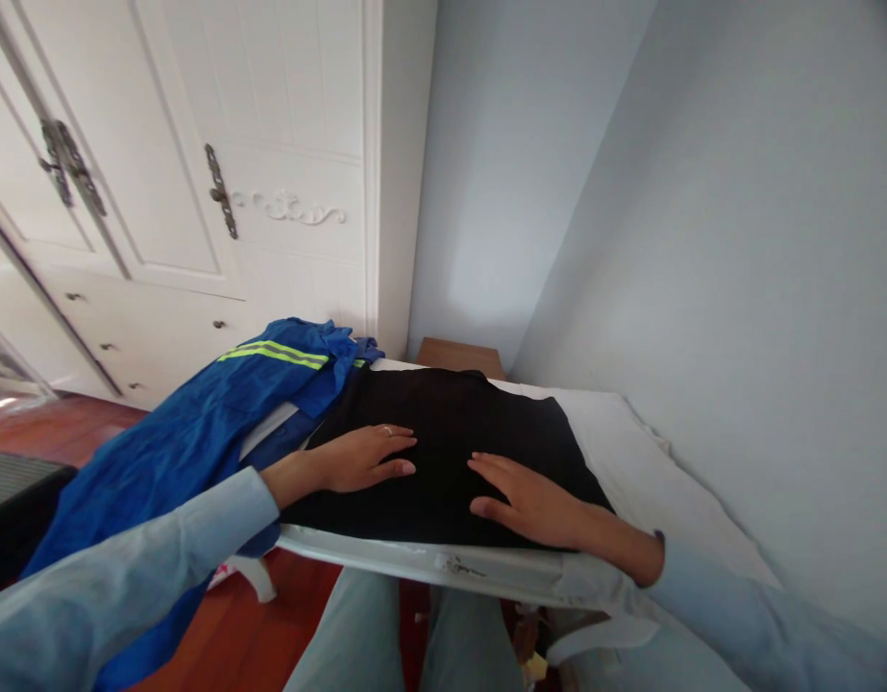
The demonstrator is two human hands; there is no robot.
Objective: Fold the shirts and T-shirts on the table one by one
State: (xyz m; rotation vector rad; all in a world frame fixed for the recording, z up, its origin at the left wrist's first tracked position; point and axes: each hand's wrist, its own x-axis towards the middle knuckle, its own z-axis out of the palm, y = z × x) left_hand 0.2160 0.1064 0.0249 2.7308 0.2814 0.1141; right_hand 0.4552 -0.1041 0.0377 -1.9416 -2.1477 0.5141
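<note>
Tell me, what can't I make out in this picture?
Head view:
Palms of the left hand and right hand: turned down over the black cloth.
Wooden piece: lower part hidden behind the table.
Blue garment: lower end cut off by the bottom edge.
Mark on the table's front: too small.

Black cloth [443,408]: matt fabric, and it's lying smooth!
Blue garment [187,432]: creased cloth, dull finish here.
Worktop [616,447]: white, cloth-like, matt.
Cabinet [306,86]: smooth, faint sheen.
Handle [221,194]: dark metal, knobbly.
Floor [72,423]: glossy, wood-look!
</note>
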